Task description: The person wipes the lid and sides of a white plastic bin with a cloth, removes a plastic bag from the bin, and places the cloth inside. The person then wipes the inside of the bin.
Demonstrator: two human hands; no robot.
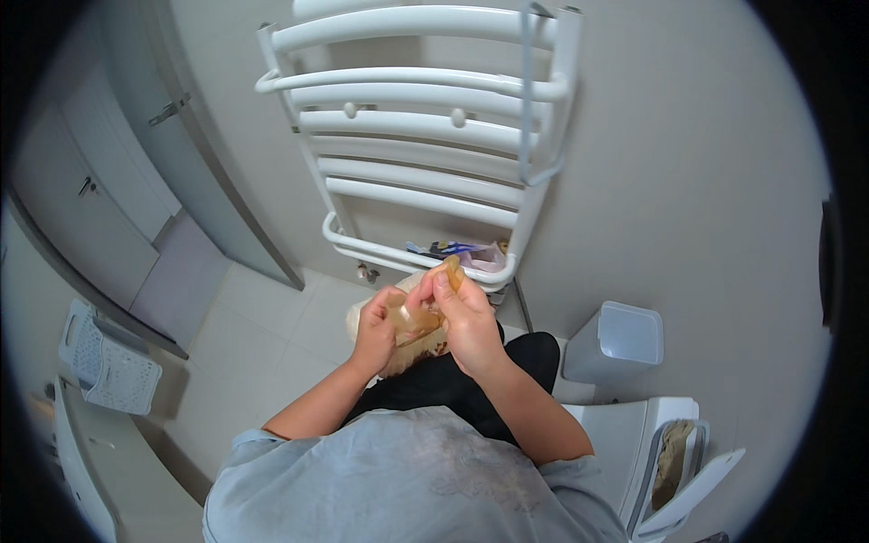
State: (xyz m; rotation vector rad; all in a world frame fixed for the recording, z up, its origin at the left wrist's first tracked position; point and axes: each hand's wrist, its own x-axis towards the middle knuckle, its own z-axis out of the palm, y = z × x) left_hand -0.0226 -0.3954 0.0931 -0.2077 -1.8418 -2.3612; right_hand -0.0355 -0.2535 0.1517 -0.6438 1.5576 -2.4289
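A thin, translucent amber film, apparently soft plastic, spans the gap between my two hands above my lap. My left hand pinches its left side with bent fingers. On the other side my right hand grips it, and an amber end sticks up past the thumb and forefinger. Below them, by my black-clad legs, is a cream-coloured item with reddish-brown marks. My hands cover much of it, so I cannot tell what it is.
Ahead on the wall hangs a white towel radiator, with packets behind its lowest rail. At right stand a grey lidded bin and a white toilet. A white perforated basket and a door are at left.
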